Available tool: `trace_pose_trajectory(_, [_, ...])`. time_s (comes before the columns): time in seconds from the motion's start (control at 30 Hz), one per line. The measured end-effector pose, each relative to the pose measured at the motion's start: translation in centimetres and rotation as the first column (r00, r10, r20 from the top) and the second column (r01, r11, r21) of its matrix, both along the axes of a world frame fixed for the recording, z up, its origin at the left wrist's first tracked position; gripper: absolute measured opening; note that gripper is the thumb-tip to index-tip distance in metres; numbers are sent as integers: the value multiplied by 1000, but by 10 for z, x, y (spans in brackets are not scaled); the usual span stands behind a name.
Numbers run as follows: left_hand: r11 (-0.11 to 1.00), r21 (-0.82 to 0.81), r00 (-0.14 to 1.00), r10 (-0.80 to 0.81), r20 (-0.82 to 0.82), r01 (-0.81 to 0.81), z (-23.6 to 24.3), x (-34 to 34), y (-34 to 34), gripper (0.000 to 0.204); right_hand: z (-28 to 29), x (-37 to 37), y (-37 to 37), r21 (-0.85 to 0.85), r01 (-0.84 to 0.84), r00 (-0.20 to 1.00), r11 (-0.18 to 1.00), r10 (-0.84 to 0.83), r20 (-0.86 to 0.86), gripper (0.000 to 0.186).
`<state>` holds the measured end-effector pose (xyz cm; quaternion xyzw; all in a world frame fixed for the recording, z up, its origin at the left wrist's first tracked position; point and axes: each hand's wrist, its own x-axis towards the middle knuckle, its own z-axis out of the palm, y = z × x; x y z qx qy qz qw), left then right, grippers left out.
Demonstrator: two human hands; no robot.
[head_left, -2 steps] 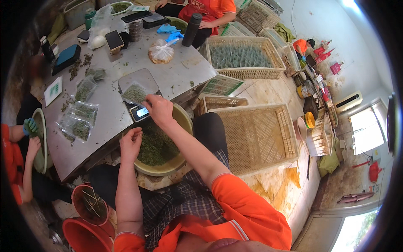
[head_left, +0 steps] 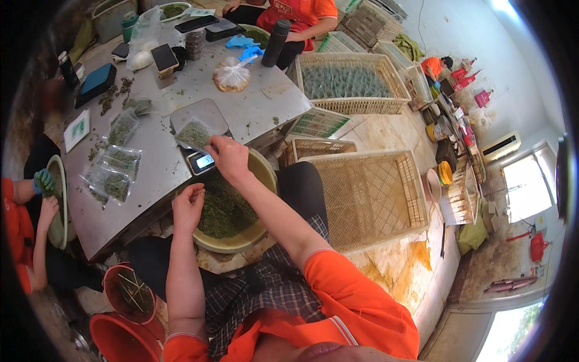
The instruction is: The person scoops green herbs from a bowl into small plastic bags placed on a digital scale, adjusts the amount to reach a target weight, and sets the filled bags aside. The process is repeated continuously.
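Hardly anything is shifting since the earlier frame: both hands are keeping their places, and the clear flat plastic bag of green plant matter (head_left: 194,131) is resting, as before, on the square silver pan of the small digital scale (head_left: 208,110). Reaching over the scale's near edge, the bare right hand (head_left: 230,160) is apparently pinching the bag's near corner, though its own fingers are partly hiding the contact. The bare left hand (head_left: 188,206) is hovering by the left side of the round tan plastic basin (head_left: 226,246), its fingers curling close together; whether they are holding anything, I cannot tell. Loose dark-green plant matter (head_left: 224,214) is lying in the basin. Similar filled clear bags (head_left: 116,184) are lying to the left on the grey metal table (head_left: 160,172), and a wide beige plastic lattice crate (head_left: 368,196) is standing to the right
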<state>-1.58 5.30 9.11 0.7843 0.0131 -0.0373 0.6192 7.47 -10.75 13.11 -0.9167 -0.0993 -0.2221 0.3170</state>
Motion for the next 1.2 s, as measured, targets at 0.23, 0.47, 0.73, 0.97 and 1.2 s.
trace_pose_trajectory(0.23, [1000, -5, 1000, 10, -5, -10, 4, 0, 0, 22, 2, -4, 0, -79, 48, 997, 996, -52, -52, 16])
trace_pose_trajectory(0.47, [999, 50, 1000, 8, -22, -7, 9, -1, 0, 23, 4, -6, 1, -55, 58, 998, 997, -59, -20, 17])
trace_pose_trajectory(0.73, [999, 36, 1000, 2, -25, -1, 17, -2, -2, 23, 1, -5, 1, -17, -1, 1000, 1000, 0, -25, 18])
trace_pose_trajectory(0.97, [1000, 0, 1000, -3, -18, 3, 11, -1, 1, 24, -5, -5, 2, -48, 29, 999, 998, -28, 23, 19])
trace_pose_trajectory(1.2, [1000, 13, 1000, -4, -3, 4, 11, -1, 1, 24, -2, -6, 2, -34, 24, 1000, 999, -24, -2, 18])
